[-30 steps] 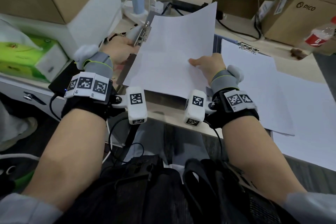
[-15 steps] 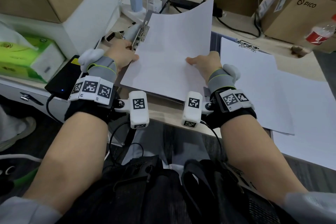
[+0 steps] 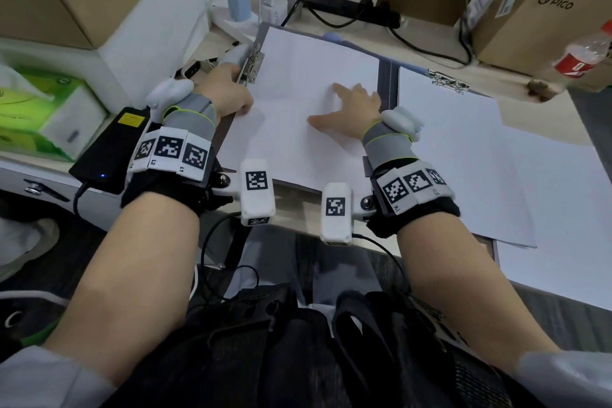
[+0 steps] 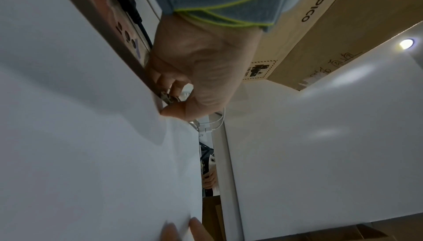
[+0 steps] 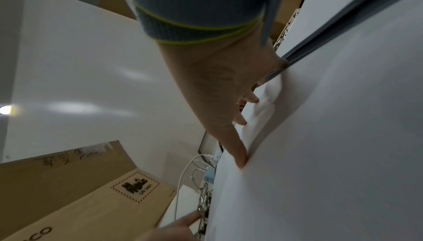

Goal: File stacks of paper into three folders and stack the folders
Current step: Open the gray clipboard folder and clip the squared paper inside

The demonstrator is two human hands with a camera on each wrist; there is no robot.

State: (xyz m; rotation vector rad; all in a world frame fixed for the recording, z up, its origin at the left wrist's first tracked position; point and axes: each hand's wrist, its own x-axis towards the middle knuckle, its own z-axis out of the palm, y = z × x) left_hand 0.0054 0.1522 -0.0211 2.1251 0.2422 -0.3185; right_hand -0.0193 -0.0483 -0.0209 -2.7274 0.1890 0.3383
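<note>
White paper stack (image 3: 308,83) lies flat on the open folder (image 3: 384,76) at the near edge of the table (image 3: 298,199), with a second filled folder (image 3: 463,129) just beside it to the right. On the sheet, the right hand (image 3: 351,109) presses flat, fingers (image 5: 238,150) spread. At the stack's left edge, the left hand (image 3: 228,93) pinches the metal clip (image 3: 253,68) between thumb and curled fingers (image 4: 176,89).

Upper left of the head view: a green tissue box (image 3: 39,116) beside a black power bank (image 3: 109,149). Top centre — a white power strip (image 3: 238,15) with chargers. Upper right — a PICO cardboard box (image 3: 543,20) and a red-labelled bottle (image 3: 584,53).
</note>
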